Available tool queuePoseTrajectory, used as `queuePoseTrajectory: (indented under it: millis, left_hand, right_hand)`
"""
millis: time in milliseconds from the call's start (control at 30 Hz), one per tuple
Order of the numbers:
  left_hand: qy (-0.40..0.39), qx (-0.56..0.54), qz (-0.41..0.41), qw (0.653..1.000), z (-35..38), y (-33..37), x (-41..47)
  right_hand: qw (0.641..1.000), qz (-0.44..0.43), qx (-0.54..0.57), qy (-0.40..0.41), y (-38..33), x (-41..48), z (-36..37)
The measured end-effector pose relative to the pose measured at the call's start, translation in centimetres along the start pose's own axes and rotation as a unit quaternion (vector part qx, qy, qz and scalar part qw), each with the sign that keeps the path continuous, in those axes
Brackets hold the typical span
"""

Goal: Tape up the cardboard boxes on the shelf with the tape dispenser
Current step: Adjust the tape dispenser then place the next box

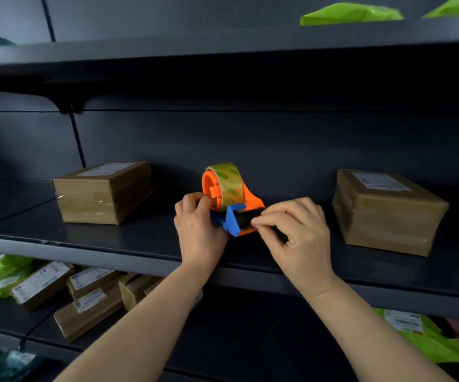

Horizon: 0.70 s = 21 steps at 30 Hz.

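1. Closest to me, the risk sits at the fingertips. The right hand works at the front end of the orange-and-blue plastic tape dispenser, where I'd expect the cutting edge to be. A slip there could nick a finger, or let the loose tape fold back and stick to itself.
2. The dispenser is above the front part of the dark metal shelf, and I cannot tell whether it rests on it. If either grip loosened, it could tip over the lip onto the labelled parcels one level below.
3. Further back, a small box may skid towards the rear panel when tape is pressed on, unless one hand steadies it.
4. The left hand is curled round the dispenser's left side. Its fingers are wrapped at the blue handle, and its thumb is up by the orange hub.
5. The right hand pinches at the dispenser's black roller end, thumb and fingers drawn together. Whether a tape end lies between them, I cannot see.
6. The brown cardboard box with a white label stands well left of the dispenser. A second brown cardboard box stands well right of it. Neither is touched.
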State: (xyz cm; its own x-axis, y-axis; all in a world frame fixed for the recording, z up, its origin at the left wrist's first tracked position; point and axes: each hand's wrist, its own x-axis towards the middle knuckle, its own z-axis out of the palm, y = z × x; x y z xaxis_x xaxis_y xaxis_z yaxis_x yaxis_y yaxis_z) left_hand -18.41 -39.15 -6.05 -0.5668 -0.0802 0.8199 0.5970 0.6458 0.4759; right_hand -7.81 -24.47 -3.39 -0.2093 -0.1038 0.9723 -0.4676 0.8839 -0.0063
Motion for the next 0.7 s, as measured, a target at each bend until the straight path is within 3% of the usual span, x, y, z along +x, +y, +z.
queuePoseTrajectory:
  millis: [133,333,433,700]
  left_hand:
    - [0.036,-0.04,-0.043,0.998,-0.2,0.7,0.5]
    - [-0.052,-0.153,-0.097,0.982,-0.2,0.9,0.5]
    - [-0.079,-0.171,-0.031,0.982,-0.2,0.5,0.7]
    - [-0.166,0.003,0.152,0.974,0.0,0.1,1.0]
  right_hand:
    - [1.0,-0.009,0.012,-0.02,-0.1,0.8,-0.2]
    - [0.99,0.033,0.117,-0.072,-0.2,0.5,0.2]
    - [0.987,0.042,0.13,-0.081,0.0,0.0,0.3]
    - [0.982,0.078,0.137,-0.105,1.0,-1.5,0.6]
